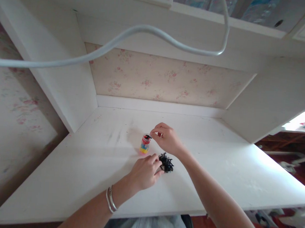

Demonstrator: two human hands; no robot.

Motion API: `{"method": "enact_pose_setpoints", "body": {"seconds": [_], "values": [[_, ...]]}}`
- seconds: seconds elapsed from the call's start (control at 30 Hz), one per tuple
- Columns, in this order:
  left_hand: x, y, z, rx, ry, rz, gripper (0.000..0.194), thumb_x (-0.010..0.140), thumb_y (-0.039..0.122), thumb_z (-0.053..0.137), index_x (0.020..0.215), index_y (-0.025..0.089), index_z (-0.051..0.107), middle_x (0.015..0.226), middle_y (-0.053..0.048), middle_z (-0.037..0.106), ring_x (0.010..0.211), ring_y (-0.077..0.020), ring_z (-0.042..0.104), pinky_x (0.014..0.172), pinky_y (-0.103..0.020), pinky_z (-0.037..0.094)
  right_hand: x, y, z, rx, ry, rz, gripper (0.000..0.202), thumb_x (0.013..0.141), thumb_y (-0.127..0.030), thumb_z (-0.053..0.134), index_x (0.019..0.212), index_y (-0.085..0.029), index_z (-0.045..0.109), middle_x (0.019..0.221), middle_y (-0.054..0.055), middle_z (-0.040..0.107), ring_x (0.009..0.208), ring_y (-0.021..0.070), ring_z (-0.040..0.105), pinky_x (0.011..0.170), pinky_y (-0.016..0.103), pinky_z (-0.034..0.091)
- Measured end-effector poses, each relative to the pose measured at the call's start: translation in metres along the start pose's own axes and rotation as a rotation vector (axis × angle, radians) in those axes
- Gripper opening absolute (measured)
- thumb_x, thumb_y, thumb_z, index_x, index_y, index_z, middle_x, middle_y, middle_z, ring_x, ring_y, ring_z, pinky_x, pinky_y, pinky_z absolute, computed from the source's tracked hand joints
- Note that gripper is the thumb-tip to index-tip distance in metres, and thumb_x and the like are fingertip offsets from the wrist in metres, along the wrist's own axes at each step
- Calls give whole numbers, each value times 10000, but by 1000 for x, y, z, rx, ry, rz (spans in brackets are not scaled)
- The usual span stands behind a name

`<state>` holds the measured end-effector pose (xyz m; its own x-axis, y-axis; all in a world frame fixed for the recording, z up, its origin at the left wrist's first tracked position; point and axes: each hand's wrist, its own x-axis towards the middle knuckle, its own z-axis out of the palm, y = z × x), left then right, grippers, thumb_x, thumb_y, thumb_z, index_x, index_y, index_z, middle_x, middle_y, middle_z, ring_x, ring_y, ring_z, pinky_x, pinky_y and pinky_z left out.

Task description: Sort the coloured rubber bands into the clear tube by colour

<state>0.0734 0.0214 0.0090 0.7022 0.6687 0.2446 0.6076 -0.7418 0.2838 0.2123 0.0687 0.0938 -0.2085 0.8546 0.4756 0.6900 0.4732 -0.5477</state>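
A small clear jar (145, 144) stands upright on the white desk, with red, blue and yellow bands of colour on it. Black bits (148, 136) show at its mouth. My right hand (166, 137) is at the jar's rim, thumb and fingertips pinched together; whatever is between them is too small to make out. Just to the right of my left hand (145, 171) lies a tangled pile of small, shiny black pieces (167, 163). The curled fingers and thumb of that hand are around the pile's left edge, touching it. Two silver bangles (111, 199) circle the left wrist.
The white desk (87, 172) has side panels left and right and a shelf unit overhead. A thick white cable (147, 29) crosses the upper view. Clear plastic packages (259, 8) sit in the upper shelf. Floral wallpaper (157, 76) covers the back wall.
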Motion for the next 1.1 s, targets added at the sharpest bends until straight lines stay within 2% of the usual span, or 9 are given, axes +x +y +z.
{"method": "enact_pose_setpoints", "body": {"seconds": [0.23,0.4,0.53,0.73,0.93,1.1], "values": [[-2,-1,7,55,-30,40,179,910,312,466,875,205,605,974,-42,592,846,-168,592,703,-288,493,7,5,10,-100,-55,-48,137,828,-161,610,786,-222,725,886,-4,633,629,85,535,641,229,427],[-3,-1,8,67,-28,57,219,932,286,404,871,204,598,943,-41,590,828,-171,586,677,-291,489,6,0,6,-62,-29,-11,150,853,-193,581,805,-216,721,906,13,637,631,93,544,637,234,437],[-3,-2,9,66,-29,53,230,934,283,394,862,198,595,949,-48,592,818,-170,585,675,-290,484,-6,1,1,-38,-18,-14,163,863,-203,556,869,-219,717,933,27,630,638,98,553,638,239,449],[-2,-1,9,86,-22,58,242,938,280,378,869,204,597,924,-42,591,793,-171,586,659,-297,482,-24,3,2,-173,-112,-106,279,861,-178,531,1084,-270,672,1085,32,584,736,112,579,682,249,450],[-2,-2,10,89,-48,54,245,936,276,378,889,205,607,916,-46,592,816,-171,586,686,-295,483,-22,-4,4,-329,-192,-117,362,823,-123,504,1133,-266,625,1134,39,561,859,147,581,701,253,434],[-3,-3,11,92,-51,55,262,941,273,359,889,206,607,945,-50,593,842,-176,583,684,-294,483,-19,-10,6,-379,-265,-93,379,805,-119,502,1141,-262,599,1157,41,533,836,150,573,672,255,411]]}}
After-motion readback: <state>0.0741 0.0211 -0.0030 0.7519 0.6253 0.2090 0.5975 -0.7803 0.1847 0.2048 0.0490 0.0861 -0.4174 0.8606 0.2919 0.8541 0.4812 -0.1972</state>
